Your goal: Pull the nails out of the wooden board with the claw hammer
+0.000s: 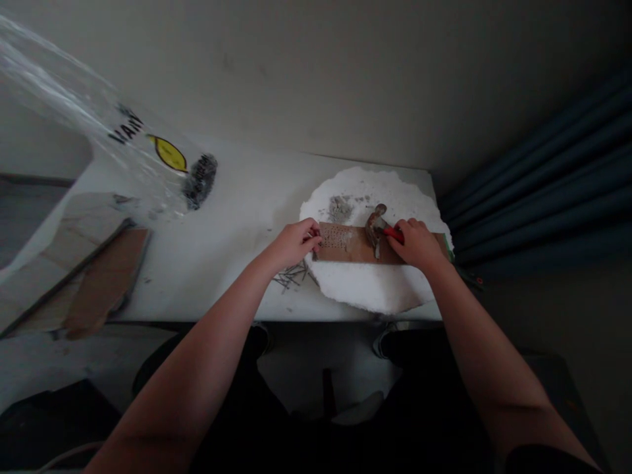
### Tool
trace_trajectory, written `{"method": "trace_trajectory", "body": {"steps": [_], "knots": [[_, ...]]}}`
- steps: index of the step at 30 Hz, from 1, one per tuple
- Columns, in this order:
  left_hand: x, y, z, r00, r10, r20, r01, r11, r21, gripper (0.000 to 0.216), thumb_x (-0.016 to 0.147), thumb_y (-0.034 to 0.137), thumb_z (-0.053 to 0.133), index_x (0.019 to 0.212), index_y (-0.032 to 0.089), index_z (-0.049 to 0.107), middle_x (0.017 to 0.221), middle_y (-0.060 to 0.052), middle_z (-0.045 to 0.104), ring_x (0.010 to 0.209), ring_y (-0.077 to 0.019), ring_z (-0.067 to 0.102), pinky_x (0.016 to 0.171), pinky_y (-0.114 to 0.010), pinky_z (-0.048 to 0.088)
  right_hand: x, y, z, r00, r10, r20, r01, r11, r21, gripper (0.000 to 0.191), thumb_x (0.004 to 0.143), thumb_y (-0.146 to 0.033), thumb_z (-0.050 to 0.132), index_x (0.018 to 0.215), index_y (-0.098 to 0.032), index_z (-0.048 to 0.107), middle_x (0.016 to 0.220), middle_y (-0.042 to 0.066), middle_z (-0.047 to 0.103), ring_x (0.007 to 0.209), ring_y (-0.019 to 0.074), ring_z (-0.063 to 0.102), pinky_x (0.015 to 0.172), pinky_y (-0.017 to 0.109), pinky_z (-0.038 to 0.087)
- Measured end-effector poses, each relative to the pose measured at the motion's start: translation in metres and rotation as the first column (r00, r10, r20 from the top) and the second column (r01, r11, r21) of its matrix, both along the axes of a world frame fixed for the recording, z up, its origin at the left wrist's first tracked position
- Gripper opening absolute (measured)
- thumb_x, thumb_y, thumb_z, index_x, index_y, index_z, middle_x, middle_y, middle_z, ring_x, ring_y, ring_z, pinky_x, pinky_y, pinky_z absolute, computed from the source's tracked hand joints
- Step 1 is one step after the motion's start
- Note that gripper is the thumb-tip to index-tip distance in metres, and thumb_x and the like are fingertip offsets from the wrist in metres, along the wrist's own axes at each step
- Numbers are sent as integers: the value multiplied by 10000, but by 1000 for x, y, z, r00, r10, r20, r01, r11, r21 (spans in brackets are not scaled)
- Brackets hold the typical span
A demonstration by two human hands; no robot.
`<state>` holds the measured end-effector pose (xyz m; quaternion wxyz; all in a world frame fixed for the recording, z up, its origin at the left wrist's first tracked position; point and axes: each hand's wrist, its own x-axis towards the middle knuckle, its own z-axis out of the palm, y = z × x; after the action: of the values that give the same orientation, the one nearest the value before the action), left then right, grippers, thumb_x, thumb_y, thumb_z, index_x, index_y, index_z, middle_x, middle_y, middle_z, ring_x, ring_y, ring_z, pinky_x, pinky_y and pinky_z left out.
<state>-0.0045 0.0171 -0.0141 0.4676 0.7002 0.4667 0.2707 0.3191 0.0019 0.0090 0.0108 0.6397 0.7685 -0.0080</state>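
My right hand (419, 245) is wrapped round the red handle of a claw hammer (376, 227). The hammer's rusty head lies over a narrow brown board (355, 245). Rows of small dark dots cover the board's left part. At its left end my left hand (299, 241) has its fingers pinched together. What they hold, if anything, is too small to make out. Under the board is a rough-edged, roundish white slab (370, 289). Loose nails (291, 275) lie in a pile just below my left hand.
Grey crumbs (340, 208) are scattered on the slab behind the board. A clear plastic bag (170, 155) with dark contents stands on the white table (237, 217). Brown boards (106, 280) lie at the left, overhanging the front edge. A dark curtain (548, 164) hangs at right.
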Motion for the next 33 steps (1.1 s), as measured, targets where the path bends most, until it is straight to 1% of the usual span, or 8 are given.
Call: {"method": "trace_trajectory", "body": {"steps": [12,19,23,26,28,30,31,33], "knots": [[-1,0,-4,999,-25,-44,27,999,43,39,890,210,568,912,197,538,801,-33,694,754,-159,681,737,-306,512,-5,-6,4,1000,-14,-4,14,1000,21,294,935,-380,523,1106,-159,613,1111,177,611,1038,342,544,843,421,453],[2,-4,4,981,-18,-193,45,990,137,69,897,244,579,943,200,551,820,-24,702,759,-160,674,726,-294,488,-3,-5,8,1000,-12,-6,12,1000,4,281,940,-379,534,1101,-168,625,1103,172,624,1038,337,558,841,420,459],[3,-8,8,966,-11,-260,69,974,217,76,894,239,588,945,196,553,805,-18,693,720,-140,647,706,-279,466,-5,-5,13,998,-10,65,11,1000,-22,224,979,-320,485,1048,-178,643,1087,158,643,999,307,590,783,385,455],[3,-11,7,956,-7,-292,87,960,264,65,902,242,572,947,196,558,800,-15,685,710,-136,635,694,-274,457,-11,-7,13,988,9,157,-8,1000,-4,251,1007,-298,438,1055,-147,633,1101,165,647,1021,302,597,766,363,441],[3,-13,6,950,-5,-312,100,952,288,69,910,249,557,954,197,565,812,-20,685,723,-141,636,693,-275,458,-15,-8,11,984,3,180,-6,1000,16,290,1024,-308,407,1082,-120,619,1115,175,642,1011,302,609,746,351,434],[2,-14,5,946,-1,-325,106,947,304,76,912,251,553,964,199,571,822,-22,687,734,-145,638,695,-275,460,-18,-6,10,990,-37,139,33,999,34,325,1037,-327,376,1104,-109,607,1133,183,636,944,288,631,704,340,423],[3,-15,5,944,3,-329,106,944,311,79,912,251,554,969,201,573,826,-23,689,737,-147,640,696,-275,461,-18,-5,10,994,-69,86,66,997,44,331,1039,-332,367,1099,-109,604,1131,186,637,904,278,638,686,336,418],[3,-16,4,943,11,-333,103,941,323,87,914,253,555,981,202,575,838,-26,695,741,-152,644,699,-276,463,-16,-3,14,985,-140,-105,146,987,61,319,1034,-336,372,1024,-121,608,1048,175,653,819,252,635,658,326,412]]}}
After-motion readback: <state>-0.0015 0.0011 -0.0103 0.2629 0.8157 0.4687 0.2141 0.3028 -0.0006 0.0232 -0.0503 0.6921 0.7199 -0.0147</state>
